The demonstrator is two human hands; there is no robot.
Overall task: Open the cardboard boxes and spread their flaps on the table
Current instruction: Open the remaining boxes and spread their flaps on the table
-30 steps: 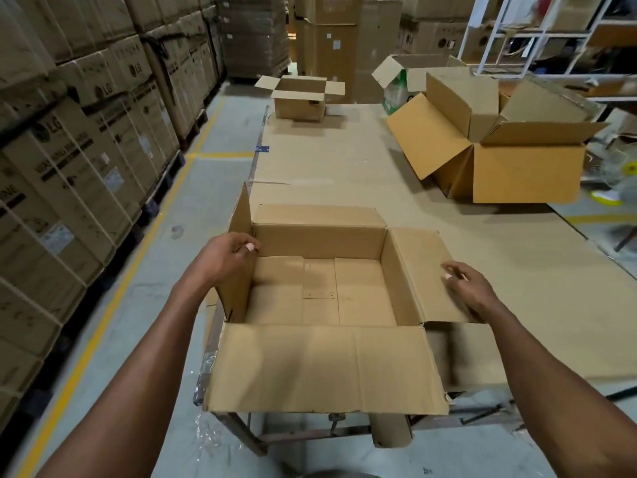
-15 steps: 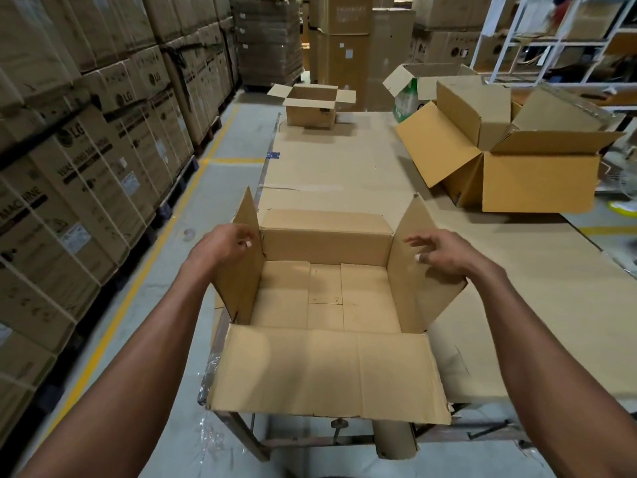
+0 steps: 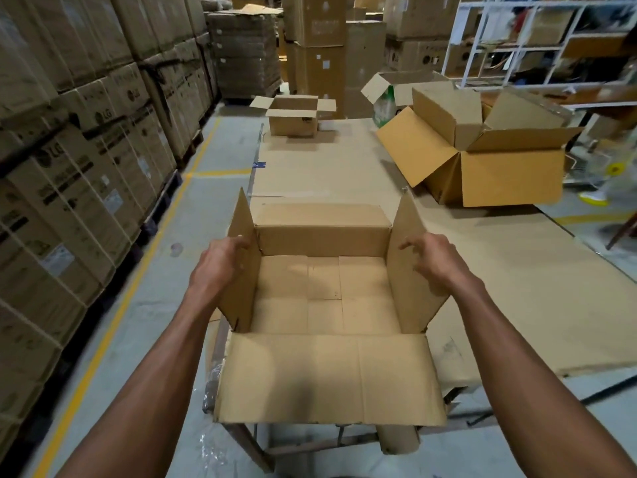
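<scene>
Cardboard box (image 3: 324, 291) is sitting open on the worktop (image 3: 517, 288), looking light and bendable. Left hand (image 3: 217, 267) and right hand (image 3: 437, 260) are clamping their grip on the upright side flaps, best held near the top edges.

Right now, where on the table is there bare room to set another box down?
The widest bare patch of the table lies between the near box and the small far box. There is more to the right of the near box, in front of the large box. The near end is crowded: both hands hold side flaps.
</scene>
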